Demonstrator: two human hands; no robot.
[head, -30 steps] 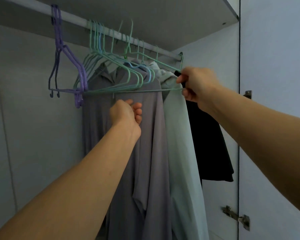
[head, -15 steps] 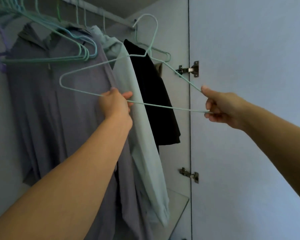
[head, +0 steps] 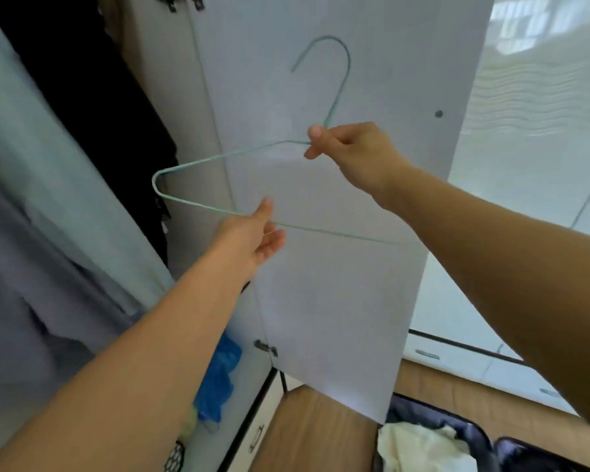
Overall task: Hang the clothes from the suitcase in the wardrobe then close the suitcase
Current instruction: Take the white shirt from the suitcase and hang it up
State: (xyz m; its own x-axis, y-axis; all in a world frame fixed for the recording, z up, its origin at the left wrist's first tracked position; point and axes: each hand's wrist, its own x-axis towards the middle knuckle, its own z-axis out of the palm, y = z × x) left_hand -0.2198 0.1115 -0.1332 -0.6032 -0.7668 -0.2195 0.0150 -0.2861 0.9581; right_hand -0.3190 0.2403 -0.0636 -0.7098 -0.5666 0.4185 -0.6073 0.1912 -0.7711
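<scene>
Open wardrobe door fills the centre, its right edge running down toward the suitcase, w/ bright tiled floor free to the right of it. Left side is crowded: pale green garment, grey garment and black garment hang close together inside the wardrobe. Mint wire hanger is held in front of the door, hook up, carrying nothing. Right hand: grip closed, thumb and fingers pinching the hanger neck just below the hook. Left hand: grip loosely curled round the bottom bar, thumb up. Suitcase lies open at bottom right, cream clothing inside.
</scene>
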